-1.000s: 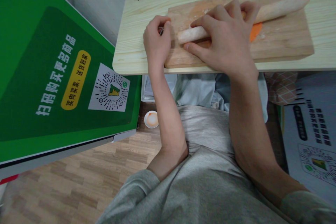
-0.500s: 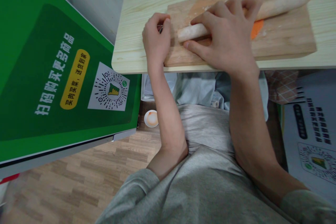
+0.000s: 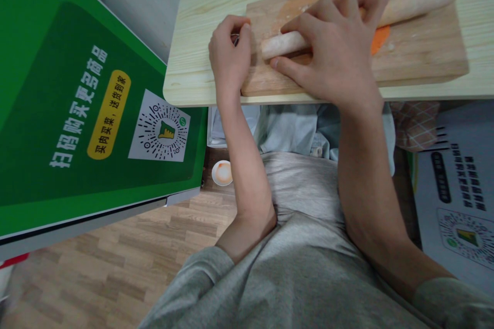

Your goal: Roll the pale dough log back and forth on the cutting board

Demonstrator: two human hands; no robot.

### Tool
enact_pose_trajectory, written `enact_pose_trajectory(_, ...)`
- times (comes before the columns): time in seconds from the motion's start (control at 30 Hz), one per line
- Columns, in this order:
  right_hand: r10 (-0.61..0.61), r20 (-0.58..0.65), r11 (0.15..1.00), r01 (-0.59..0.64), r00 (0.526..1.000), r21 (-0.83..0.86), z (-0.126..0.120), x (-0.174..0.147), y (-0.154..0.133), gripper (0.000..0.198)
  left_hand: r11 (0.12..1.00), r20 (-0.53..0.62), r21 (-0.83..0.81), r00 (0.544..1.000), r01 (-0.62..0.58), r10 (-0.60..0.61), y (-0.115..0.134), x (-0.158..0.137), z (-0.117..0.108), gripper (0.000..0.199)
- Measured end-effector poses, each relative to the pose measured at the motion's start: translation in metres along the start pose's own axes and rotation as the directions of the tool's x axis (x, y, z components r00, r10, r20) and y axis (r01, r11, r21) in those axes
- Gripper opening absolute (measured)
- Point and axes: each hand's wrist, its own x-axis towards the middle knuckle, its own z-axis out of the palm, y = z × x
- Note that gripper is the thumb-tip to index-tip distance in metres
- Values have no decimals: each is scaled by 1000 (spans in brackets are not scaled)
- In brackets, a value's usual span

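Note:
A pale wooden rolling pin (image 3: 422, 2), whitened as if by flour at its left end, lies aslant over the cutting board (image 3: 420, 56). My right hand (image 3: 335, 49) rests on its left half, fingers bent over the far side and thumb along the near side. Beneath the pin and hand, part of a flat orange piece (image 3: 380, 39), perhaps dough, shows on the board. My left hand (image 3: 231, 56) is curled with thumb and forefinger together at the board's left edge. A small shiny thing shows in the hollow of those fingers, too small to name.
The board lies on a light wood-grain table (image 3: 193, 56). A green panel (image 3: 38, 113) with a printed code stands at left. Folded cloth (image 3: 287, 126) sits under the table, and a white bowl (image 3: 222, 172) is low beside my left forearm. A printed grey panel (image 3: 459, 164) is at right.
The view has shifted very slightly. My right hand and the rolling pin have barely moved, and my left hand stays at the board's edge.

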Motion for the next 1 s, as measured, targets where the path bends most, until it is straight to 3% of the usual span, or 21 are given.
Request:
enact_pose_trajectory(0.17,-2,-2,1000,2,1000,-12,-2,-1,0,45,1000,8,2,1000,-15,15,-1,0,-1,27)
enact_pose_trajectory(0.37,-2,79,1000,3,997,-18,-6,-1,0,49,1000,0,16,1000,-14,14,1,1,-1,31)
enact_pose_trajectory(0.7,-4,25,1000,4,1000,-8,-2,0,1,43,999,-5,12,999,-38,38,0,0,-1,32)
enact_pose_trajectory(0.87,-6,4,999,6,1000,-31,-2,1,0,50,999,12,31,1000,17,-18,2,1,-1,32)
enact_pose_trajectory(1.0,-16,18,1000,16,1000,-9,-4,-1,0,50,1000,0,-10,1000,-23,23,0,0,-1,35)
